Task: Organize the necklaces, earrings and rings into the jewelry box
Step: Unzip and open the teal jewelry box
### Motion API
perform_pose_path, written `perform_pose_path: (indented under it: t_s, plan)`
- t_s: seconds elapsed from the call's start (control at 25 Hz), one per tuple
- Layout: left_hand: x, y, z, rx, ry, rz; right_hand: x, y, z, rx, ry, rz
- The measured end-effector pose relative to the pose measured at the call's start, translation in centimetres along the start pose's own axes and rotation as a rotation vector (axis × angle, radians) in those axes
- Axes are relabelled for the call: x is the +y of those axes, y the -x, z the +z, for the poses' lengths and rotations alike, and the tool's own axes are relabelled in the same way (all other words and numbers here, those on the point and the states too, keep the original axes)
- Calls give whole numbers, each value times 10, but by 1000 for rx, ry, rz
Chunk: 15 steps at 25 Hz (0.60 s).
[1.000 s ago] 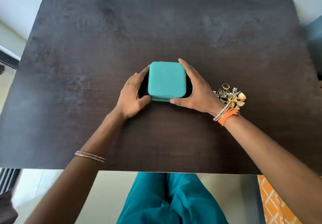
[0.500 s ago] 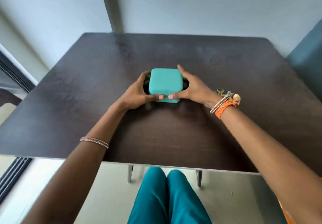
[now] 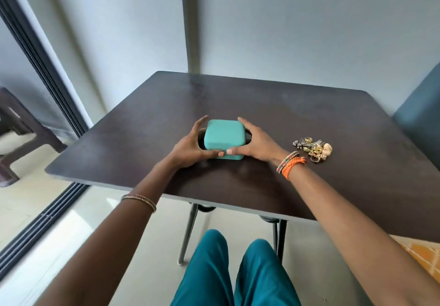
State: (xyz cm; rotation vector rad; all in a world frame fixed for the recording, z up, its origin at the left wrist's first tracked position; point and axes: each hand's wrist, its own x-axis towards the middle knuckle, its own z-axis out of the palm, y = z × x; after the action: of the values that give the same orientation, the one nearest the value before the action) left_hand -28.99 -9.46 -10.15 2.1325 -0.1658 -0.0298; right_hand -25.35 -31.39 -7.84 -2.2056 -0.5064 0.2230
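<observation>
item: teal jewelry box (image 3: 225,137), lid closed, near centre of dark table (image 3: 309,115). left hand (image 3: 188,147) cups its left side, fingers fairly straight along the wall, thumb on the near face; right hand (image 3: 258,144) mirrors this on the right, thumb tips almost meeting at the front seam. jewelry heap (image 3: 313,149), tangled rings and earrings, lies on the table to the right, apart from the box. step judged: opening the lid; advise steadying the base while both thumbs lift at the front edge, hinge presumably on the far side
</observation>
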Motion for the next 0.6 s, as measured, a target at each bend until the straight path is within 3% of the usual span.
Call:
perform_pose_path:
  t_s: [0.24, 0.44, 0.6]
  plan:
    - [7, 0, 0, 17, -31, 38, -23, -10, -23, 122, -137, -89]
    - [5, -1, 0, 31, -43, 30, -35, -47, -32, 334, -239, -140]
    - [4, -3, 1, 48, -48, 11, -30, -79, -34, 362, -270, -98]
